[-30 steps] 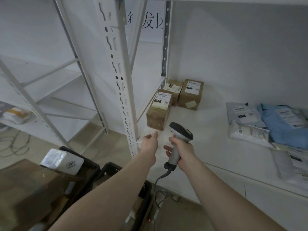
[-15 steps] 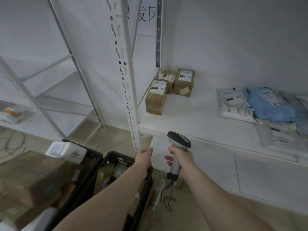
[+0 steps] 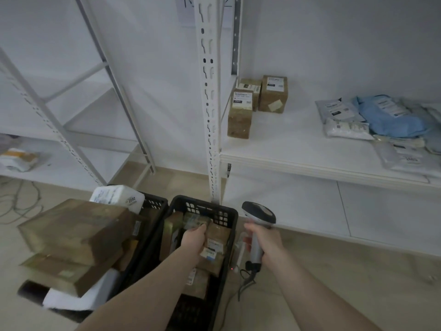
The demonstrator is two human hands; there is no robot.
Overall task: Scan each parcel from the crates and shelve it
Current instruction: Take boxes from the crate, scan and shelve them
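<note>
— Leftmost? Left crate point(image 3: 152, 204), heaped with brown boxes and a white parcel point(image 3: 118, 198).
— Then right crate point(image 3: 229, 225): left hand point(image 3: 194, 238) inside, among small parcels point(image 3: 216, 242); grip there hard to tell.
— Further right? Right hand point(image 3: 265, 240), wrapped round scanner point(image 3: 259, 217).
— Shelf point(image 3: 298, 149) above: three boxes point(image 3: 241, 113), mailers point(image 3: 343, 118).

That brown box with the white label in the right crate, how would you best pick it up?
Probably from above, pinching the two long sides of the brown box. It lies label up among other parcels, and the black crate walls it in on the right, so only the top is free. The left hand hovers right beside it; the right hand holds the scanner.
</note>
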